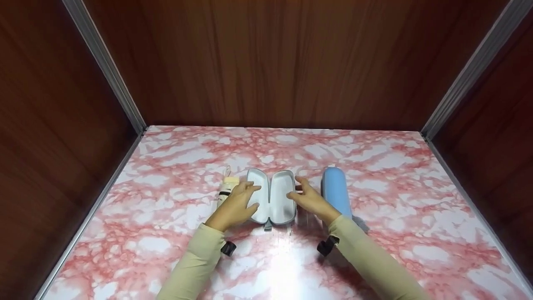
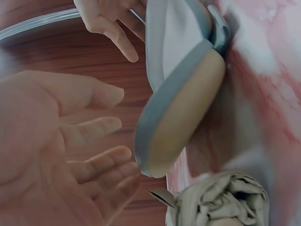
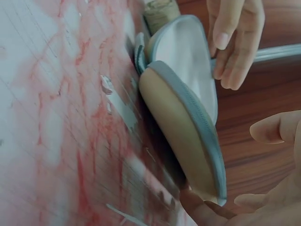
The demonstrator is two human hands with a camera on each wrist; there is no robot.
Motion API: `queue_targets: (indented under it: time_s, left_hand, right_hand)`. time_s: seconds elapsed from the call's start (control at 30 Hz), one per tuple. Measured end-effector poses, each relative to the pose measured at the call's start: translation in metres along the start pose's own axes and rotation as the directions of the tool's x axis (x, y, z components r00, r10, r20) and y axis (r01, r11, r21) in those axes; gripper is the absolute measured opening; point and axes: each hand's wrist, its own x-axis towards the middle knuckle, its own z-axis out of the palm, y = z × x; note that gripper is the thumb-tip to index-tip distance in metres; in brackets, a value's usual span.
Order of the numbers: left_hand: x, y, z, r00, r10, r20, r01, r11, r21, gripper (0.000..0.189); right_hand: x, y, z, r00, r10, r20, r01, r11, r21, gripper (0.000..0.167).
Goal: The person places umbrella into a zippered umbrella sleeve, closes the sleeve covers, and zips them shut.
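A zip-up hard case (image 1: 283, 208) lies spread open on the table, its two white-lined halves side by side. From the wrist views its outside is beige with grey-blue zipper trim (image 2: 162, 101). My left hand (image 1: 236, 205) hovers by the left half with fingers relaxed and spread, holding nothing. On the other side my right hand (image 1: 314, 201) has loosely bent fingers at the right half's outer edge. In the right wrist view, one fingertip (image 3: 193, 205) is right at the end of the beige shell (image 3: 174, 122). The thumb stands apart from the case.
A light blue long case (image 1: 336, 189) lies to the right, beside my right wrist. Partly behind my left hand is a cream rolled-up item (image 1: 229, 183) with a cord loop, showing gathered fabric (image 2: 225, 197) up close. Wood-grain panels (image 1: 266, 62) enclose the marbled table (image 1: 166, 246).
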Motion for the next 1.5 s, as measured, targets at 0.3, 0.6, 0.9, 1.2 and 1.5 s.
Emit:
queue_targets:
  time_s: [0.3,0.6,0.9,1.2,1.5]
  left_hand:
    - [-0.003,-0.013,0.007,0.999,0.038,-0.006,-0.038,0.999,-0.001,0.047]
    - [-0.006,-0.02,0.009,0.999,0.02,0.033,-0.018,0.999,-0.037,0.048]
    - [-0.007,-0.023,0.007,0.998,0.032,0.062,-0.029,0.998,-0.056,0.048]
    - [-0.006,-0.038,-0.005,0.981,-0.107,-0.164,0.085,0.987,-0.135,0.051]
    - [-0.012,-0.052,-0.02,0.916,-0.4,-0.043,0.39,0.909,-0.147,0.075]
  right_hand:
    - [0.003,0.004,0.006,0.996,0.086,0.014,-0.086,0.996,0.039,0.089]
    - [0.003,0.008,0.006,0.993,0.072,0.097,-0.089,0.978,0.188,0.087]
    - [0.002,0.004,0.004,0.996,0.021,0.092,-0.043,0.969,0.244,0.086]
    - [0.002,0.003,0.004,0.993,0.013,0.115,-0.042,0.966,0.257,0.087]
    - [0.002,0.0,0.001,0.997,0.012,0.081,-0.026,0.985,0.172,0.086]
